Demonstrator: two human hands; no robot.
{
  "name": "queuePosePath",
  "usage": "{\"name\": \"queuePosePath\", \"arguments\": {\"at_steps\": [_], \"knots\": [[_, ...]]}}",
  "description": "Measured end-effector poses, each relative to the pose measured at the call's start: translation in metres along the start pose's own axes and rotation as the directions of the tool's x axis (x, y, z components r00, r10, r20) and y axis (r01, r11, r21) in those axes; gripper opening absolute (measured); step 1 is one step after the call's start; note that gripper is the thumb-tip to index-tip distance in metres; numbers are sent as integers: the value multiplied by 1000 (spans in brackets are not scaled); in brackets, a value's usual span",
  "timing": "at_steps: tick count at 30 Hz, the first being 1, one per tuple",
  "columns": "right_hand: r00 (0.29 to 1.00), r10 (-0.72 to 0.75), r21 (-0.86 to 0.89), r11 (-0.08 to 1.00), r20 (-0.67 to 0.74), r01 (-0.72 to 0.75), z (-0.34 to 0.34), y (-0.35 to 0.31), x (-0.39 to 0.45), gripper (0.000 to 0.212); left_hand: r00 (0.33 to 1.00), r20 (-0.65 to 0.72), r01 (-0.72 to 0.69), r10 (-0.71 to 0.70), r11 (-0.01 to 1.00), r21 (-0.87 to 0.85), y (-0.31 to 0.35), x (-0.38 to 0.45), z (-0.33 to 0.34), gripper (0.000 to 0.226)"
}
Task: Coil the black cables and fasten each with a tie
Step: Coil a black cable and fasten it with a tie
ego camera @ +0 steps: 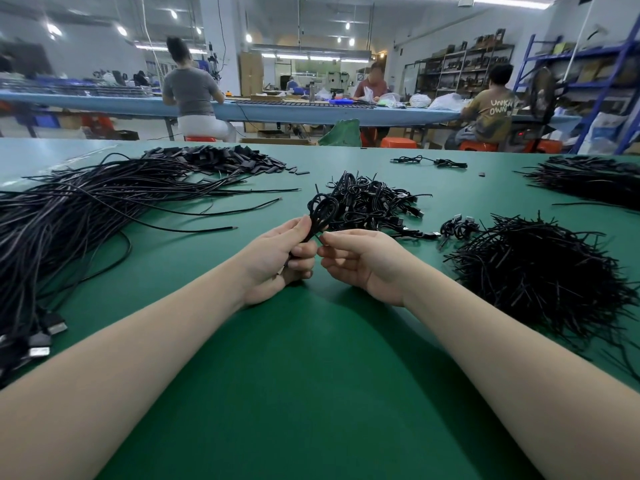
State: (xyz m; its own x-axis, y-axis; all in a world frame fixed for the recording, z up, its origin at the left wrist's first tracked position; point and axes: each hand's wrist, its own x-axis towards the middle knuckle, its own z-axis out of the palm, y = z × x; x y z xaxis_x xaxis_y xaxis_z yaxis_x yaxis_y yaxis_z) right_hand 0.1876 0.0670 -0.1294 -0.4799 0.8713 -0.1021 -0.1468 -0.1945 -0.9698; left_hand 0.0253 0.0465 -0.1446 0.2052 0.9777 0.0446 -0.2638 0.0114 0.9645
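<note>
My left hand point(284, 258) grips a coiled black cable point(323, 211) at its lower end, with the loops standing up above my fingers. My right hand point(360, 261) is pressed against it from the right, thumb and forefinger pinching at the coil's waist; whatever they hold is too small to make out. A large bundle of loose black cables point(79, 216) lies to the left, its plugs near the table's front-left edge. A heap of black ties point(540, 275) lies to the right. Behind my hands is a pile of coiled cables point(374, 199).
The green table point(301, 358) spreads under my forearms. Small black parts point(225, 159) are heaped at the back left, more cables point(595, 181) at the back right, a stray cable point(429, 162) at the rear. Three people sit at a blue bench beyond.
</note>
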Motion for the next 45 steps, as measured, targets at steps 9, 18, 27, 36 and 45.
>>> {"name": "queuePosePath", "arguments": {"at_steps": [9, 18, 27, 36, 45], "knots": [[997, -59, -177, 983, -41, 50, 2, -2, -3, 12, 999, -42, 8, -8, 1000, 7, 0, 0, 1, 24], [998, -3, -64, 998, -63, -1, 6, -4, -3, 5, 999, -37, -3, 5, 999, 53, 1, -2, 3, 21], [806, -582, -825, 506, -111, 252, 12, -5, 2, 15, 934, -256, -152, 250, 924, 350, -8, 1, 20, 27], [351, -615, -708, -621, 706, 337, 5, -13, -8, 13, 843, -202, 538, -499, 773, 335, 52, -16, 7, 37], [899, -426, -369, 855, -98, 365, 11, -30, -6, 13, 964, -29, -173, 265, 703, 690, 73, -19, 2, 26]]}}
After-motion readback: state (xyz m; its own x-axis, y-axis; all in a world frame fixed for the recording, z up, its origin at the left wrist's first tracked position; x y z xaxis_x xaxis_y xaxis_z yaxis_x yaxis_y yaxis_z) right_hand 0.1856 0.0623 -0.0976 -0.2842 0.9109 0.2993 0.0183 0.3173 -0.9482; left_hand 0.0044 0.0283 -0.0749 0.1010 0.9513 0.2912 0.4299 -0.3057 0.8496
